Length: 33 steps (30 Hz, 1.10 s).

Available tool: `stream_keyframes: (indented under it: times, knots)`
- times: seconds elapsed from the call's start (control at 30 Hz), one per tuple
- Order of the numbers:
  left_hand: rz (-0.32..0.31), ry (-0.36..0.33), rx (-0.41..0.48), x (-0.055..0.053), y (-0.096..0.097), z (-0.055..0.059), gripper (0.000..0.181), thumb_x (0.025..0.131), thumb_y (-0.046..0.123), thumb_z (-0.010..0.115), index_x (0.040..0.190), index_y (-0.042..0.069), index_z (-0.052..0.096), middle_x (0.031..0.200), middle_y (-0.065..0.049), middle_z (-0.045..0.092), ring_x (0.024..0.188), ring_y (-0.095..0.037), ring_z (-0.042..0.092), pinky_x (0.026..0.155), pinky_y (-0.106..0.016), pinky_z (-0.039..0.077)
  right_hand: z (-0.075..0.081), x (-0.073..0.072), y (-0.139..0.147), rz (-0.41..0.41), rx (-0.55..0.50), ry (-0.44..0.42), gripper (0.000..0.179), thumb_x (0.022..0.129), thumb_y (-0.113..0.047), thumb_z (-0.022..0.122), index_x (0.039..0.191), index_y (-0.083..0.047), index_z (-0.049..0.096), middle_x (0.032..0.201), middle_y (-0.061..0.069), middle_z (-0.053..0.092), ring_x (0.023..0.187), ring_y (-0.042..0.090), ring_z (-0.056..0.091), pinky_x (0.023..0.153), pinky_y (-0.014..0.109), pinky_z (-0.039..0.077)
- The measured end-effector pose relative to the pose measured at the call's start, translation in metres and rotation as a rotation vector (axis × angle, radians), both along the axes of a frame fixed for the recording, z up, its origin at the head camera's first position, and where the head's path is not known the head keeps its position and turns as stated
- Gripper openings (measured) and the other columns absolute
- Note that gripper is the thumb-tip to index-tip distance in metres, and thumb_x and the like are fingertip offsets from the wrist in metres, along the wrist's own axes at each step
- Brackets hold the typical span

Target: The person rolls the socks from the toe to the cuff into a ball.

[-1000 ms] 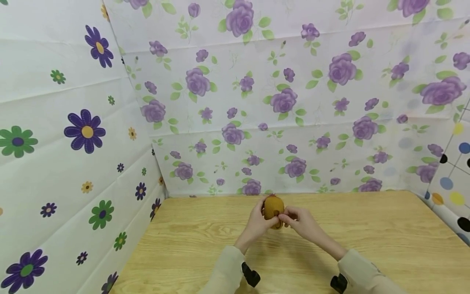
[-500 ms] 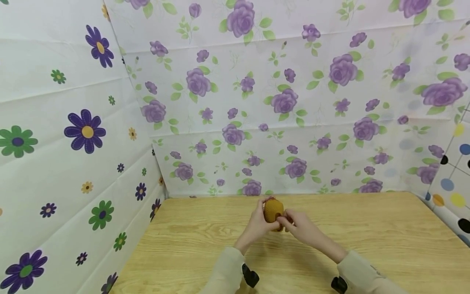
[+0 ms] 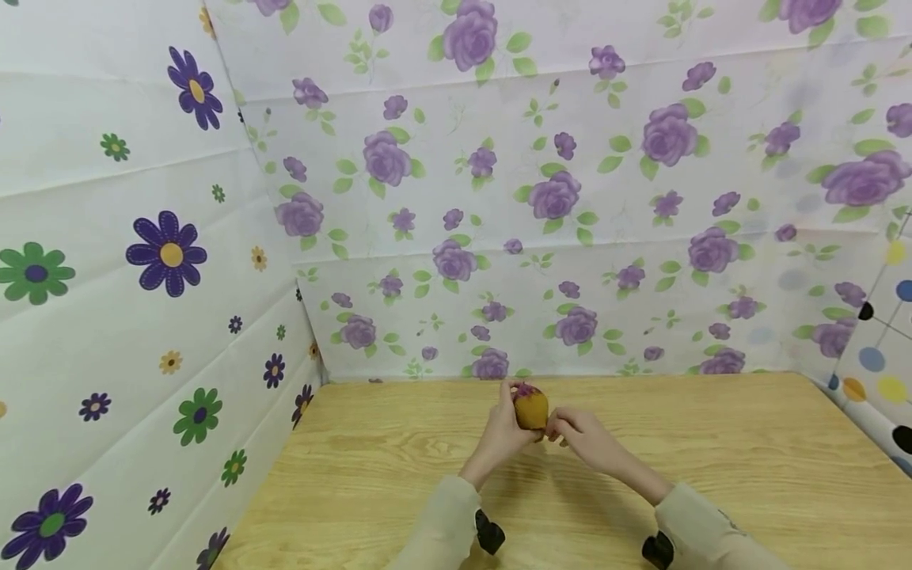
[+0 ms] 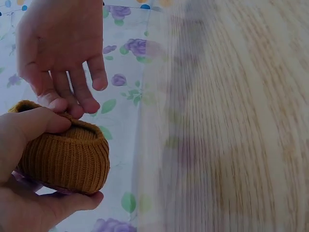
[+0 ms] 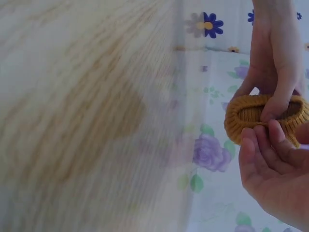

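Observation:
My left hand (image 3: 501,434) grips a balled-up mustard ribbed-knit sock (image 3: 531,412) above the table. Purple-pink shows at its far end in the head view. In the left wrist view the thumb hooks over the rim of the stretchy opening, and the fingers support the sock (image 4: 72,166) from below. My right hand (image 3: 587,439) is just to the right of it. Seen from the right wrist, its loosely bent fingertips meet the near rim of the sock (image 5: 233,121), close by the left thumb, without closing round it.
The wooden table (image 3: 385,443) spreads under both hands. Behind it hangs a cloth with purple roses (image 3: 456,261), and a daisy-print sheet (image 3: 107,332) lines the left side. Dotted cloth (image 3: 872,360) stands at the right. Each wrist carries a black camera (image 3: 488,532).
The sock has tilted in my left hand, so its purple-pink end now shows more and its opening faces down toward me. My right fingers have eased off their pinch and drawn slightly back.

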<state>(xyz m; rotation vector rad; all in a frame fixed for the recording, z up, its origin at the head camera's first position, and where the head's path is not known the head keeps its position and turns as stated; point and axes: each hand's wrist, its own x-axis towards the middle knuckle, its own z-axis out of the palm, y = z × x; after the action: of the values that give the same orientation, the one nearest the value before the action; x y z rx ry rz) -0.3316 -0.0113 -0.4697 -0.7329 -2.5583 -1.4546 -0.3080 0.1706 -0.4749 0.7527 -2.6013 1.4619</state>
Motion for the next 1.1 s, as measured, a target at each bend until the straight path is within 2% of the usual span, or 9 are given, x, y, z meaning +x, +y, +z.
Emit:
stream_keyframes:
  times: [0.07,0.17,0.33,0.43,0.5,0.67,0.73,0.87,1.1]
  knots:
    - [0.007,0.038,-0.026,0.000,-0.001,-0.001,0.078,0.072,-0.004,0.080,0.132,0.014,0.033,0.125,-0.016,0.061,0.112,-0.030,0.061,0.091,-0.042,0.051,0.000,-0.002,0.001,-0.005,-0.101,-0.118,0.036,0.106,-0.021,0.036,0.096,0.004,0.060,0.093,0.021,0.066,0.083,0.021,0.066,0.073,0.036,0.057]
    - [0.041,0.121,-0.089,0.001,0.000,-0.002,0.080,0.068,-0.005,0.083,0.130,0.018,0.038,0.125,-0.017,0.057,0.111,-0.034,0.059,0.090,-0.046,0.050,0.002,-0.005,0.002,-0.024,-0.247,-0.293,0.045,0.106,-0.030,0.035,0.111,0.011,0.054,0.092,0.018,0.068,0.085,0.024,0.068,0.077,0.037,0.057]
    - [0.172,0.286,-0.356,0.005,0.001,-0.002,0.080,0.066,0.013,0.089,0.131,0.027,0.045,0.109,-0.014,0.047,0.089,-0.024,0.052,0.068,-0.037,0.051,0.007,-0.007,0.001,-0.034,-0.372,-0.501,0.062,0.105,-0.041,0.036,0.129,0.016,0.041,0.088,0.007,0.070,0.081,0.015,0.068,0.077,0.031,0.057]
    - [0.164,0.330,-0.480,0.006,0.001,-0.003,0.077,0.069,0.018,0.088,0.132,0.028,0.045,0.102,-0.011,0.045,0.084,-0.020,0.045,0.064,-0.030,0.047,0.008,-0.006,-0.001,-0.030,-0.400,-0.582,0.069,0.103,-0.044,0.038,0.135,0.017,0.037,0.093,0.009,0.070,0.082,0.013,0.068,0.079,0.028,0.056]
    - [0.108,0.307,-0.493,0.006,0.001,-0.005,0.076,0.070,0.016,0.087,0.132,0.027,0.044,0.103,-0.010,0.044,0.087,-0.020,0.043,0.068,-0.030,0.047,0.007,-0.005,-0.002,-0.015,-0.405,-0.612,0.070,0.103,-0.042,0.039,0.139,0.017,0.032,0.101,0.014,0.069,0.084,0.013,0.068,0.081,0.028,0.056]
    - [-0.039,0.172,-0.479,0.005,0.002,-0.006,0.083,0.068,0.011,0.088,0.132,0.023,0.037,0.112,-0.008,0.040,0.102,-0.022,0.040,0.081,-0.033,0.049,0.001,-0.006,-0.003,0.018,-0.419,-0.643,0.067,0.105,-0.036,0.039,0.144,0.017,0.024,0.115,0.022,0.065,0.090,0.013,0.067,0.080,0.023,0.055]
    - [-0.068,0.132,-0.479,0.006,0.003,-0.005,0.084,0.068,0.012,0.088,0.132,0.022,0.036,0.116,-0.009,0.040,0.106,-0.023,0.040,0.084,-0.034,0.050,-0.001,-0.007,-0.002,0.020,-0.434,-0.656,0.066,0.105,-0.035,0.039,0.144,0.016,0.026,0.114,0.021,0.065,0.087,0.012,0.067,0.076,0.020,0.055]
    - [-0.100,0.066,-0.458,0.006,0.005,-0.006,0.074,0.076,0.023,0.084,0.133,0.020,0.036,0.124,-0.010,0.040,0.112,-0.022,0.043,0.087,-0.033,0.051,-0.005,-0.007,0.000,0.030,-0.443,-0.669,0.066,0.105,-0.037,0.039,0.145,0.014,0.027,0.110,0.018,0.067,0.086,0.013,0.068,0.074,0.021,0.055]
    - [-0.146,-0.082,-0.314,0.006,0.003,-0.009,0.054,0.087,0.038,0.071,0.128,0.013,0.046,0.128,-0.010,0.042,0.114,-0.021,0.053,0.093,-0.033,0.049,-0.012,-0.008,0.002,0.016,-0.442,-0.648,0.060,0.105,-0.025,0.040,0.139,0.021,0.026,0.119,0.021,0.060,0.093,0.012,0.065,0.084,0.027,0.055]
